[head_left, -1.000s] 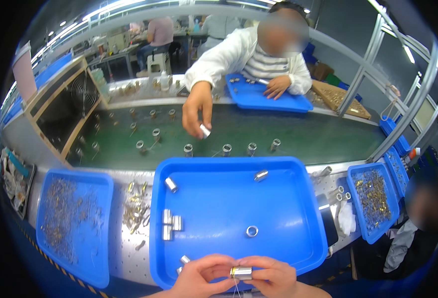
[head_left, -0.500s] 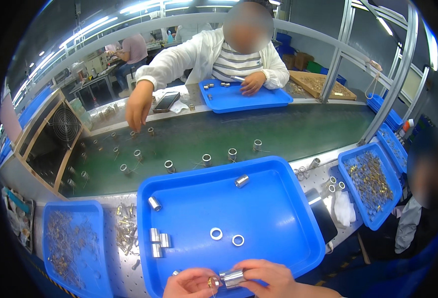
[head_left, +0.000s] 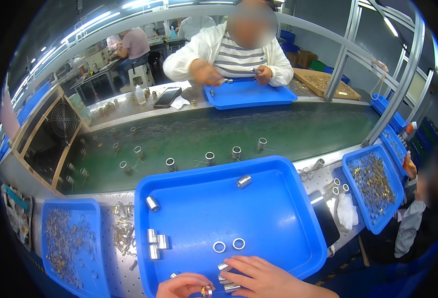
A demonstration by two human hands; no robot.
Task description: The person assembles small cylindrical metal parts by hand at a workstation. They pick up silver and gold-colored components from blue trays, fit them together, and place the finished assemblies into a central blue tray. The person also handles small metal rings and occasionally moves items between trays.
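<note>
My left hand [head_left: 183, 286] is closed on a small brass-coloured and silver part [head_left: 206, 291] at the near edge of a large blue tray [head_left: 189, 174]. My right hand [head_left: 259, 276] lies with spread fingers over several shiny metal cylinders [head_left: 223, 267], which it partly hides. Just beyond it in the tray are two silver rings [head_left: 219, 247]. Along the tray's left side lie more metal cylinders [head_left: 163, 242], and one cylinder [head_left: 244, 181] rests near the far rim. Another cylinder near my left hand is mostly hidden.
Behind the tray runs a green conveyor belt [head_left: 298, 124] carrying several cylinders with wires. Blue trays of wired parts stand at left [head_left: 96, 233] and right [head_left: 373, 228]. Loose brass-coloured parts [head_left: 123, 228] lie beside my tray. Across the belt, a co-worker handles parts over a blue tray [head_left: 251, 99].
My right hand has left the cylinder held beside my left hand's part and spread over cylinders in the tray. The co-worker's arm has drawn back from the belt to their tray.
</note>
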